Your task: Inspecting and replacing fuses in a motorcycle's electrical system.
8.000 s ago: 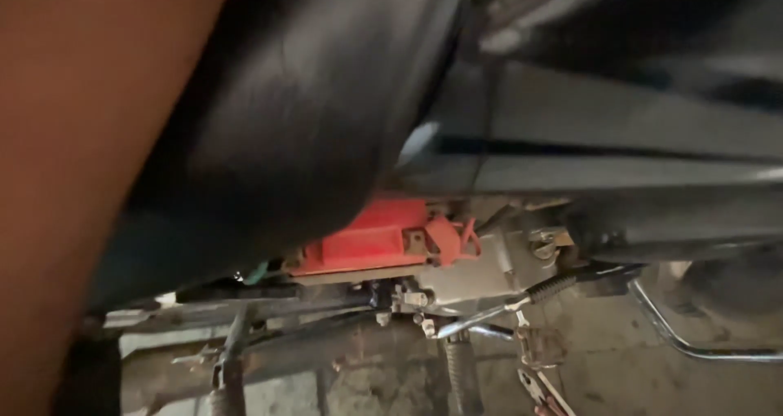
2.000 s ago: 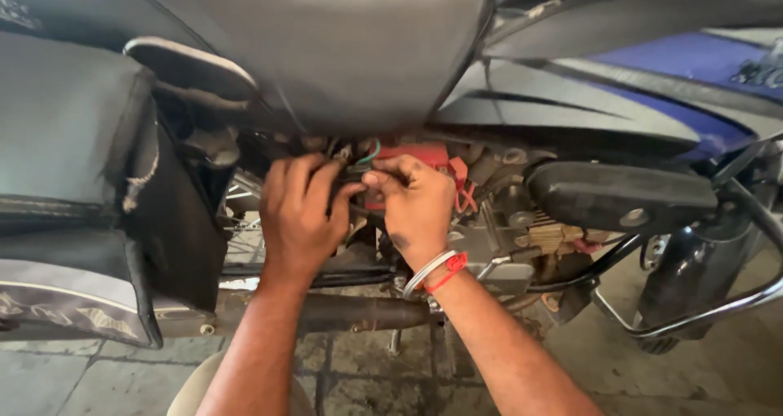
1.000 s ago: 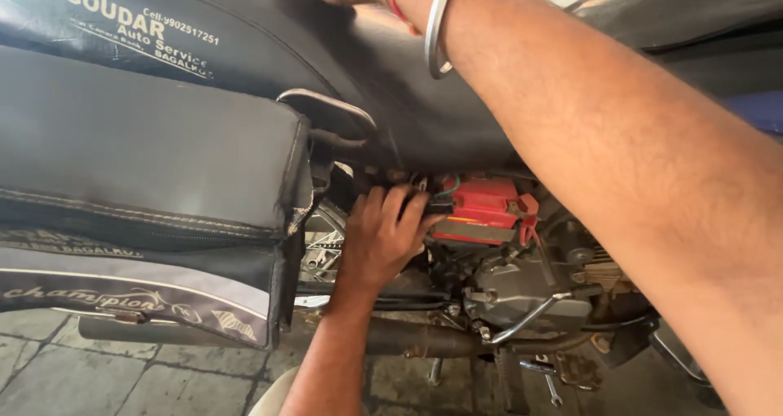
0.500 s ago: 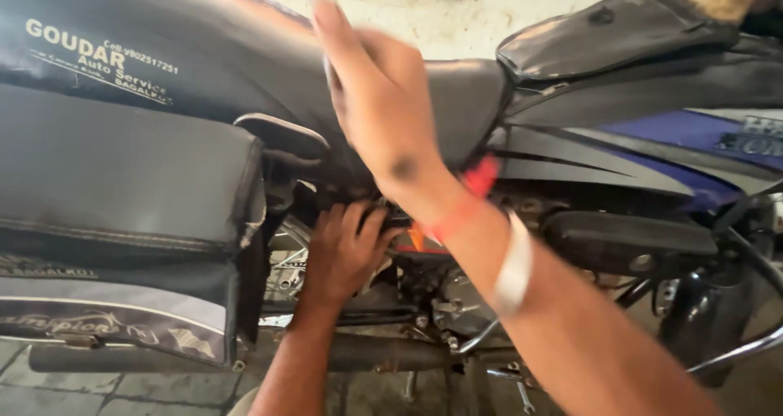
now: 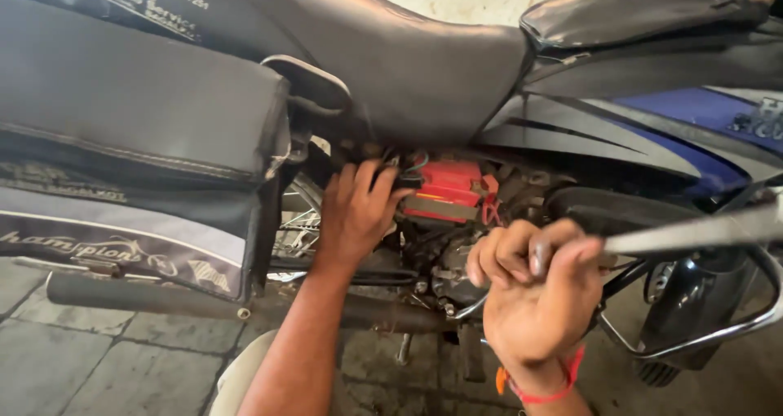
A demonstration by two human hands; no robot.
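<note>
The person is crouching beside a motorcycle, working in the open bay under the black seat [image 5: 424, 65]. Their left hand [image 5: 355, 212] is reaching in beside the red battery [image 5: 444, 192], its fingers [image 5: 379, 179] curling loosely around something dark at the battery's left end, where thin wires are bunching; exactly what they are pinching is hidden from where I am standing. The battery is sitting in its slot in the frame, just below the seat's edge and above the engine parts.

The right hand [image 5: 538, 294] is hovering lower and nearer to the camera, apart from the battery. Its fingers [image 5: 514, 253] are closing tight around the handle end of a long grey metal tool [image 5: 693, 232], whose shaft is running off to the right at a slight upward slant; its working tip is out of view. A red thread is circling that wrist.

A black saddlebag [image 5: 139, 130] is hanging to the left, with the exhaust pipe [image 5: 147, 294] running beneath it over the paved floor.

It looks to me as though the work is at the stage of getting at the battery's left-side connection, one hand steadying the lead. Bringing the tool in would call for turning its tip towards the terminal without snagging those wires.
</note>
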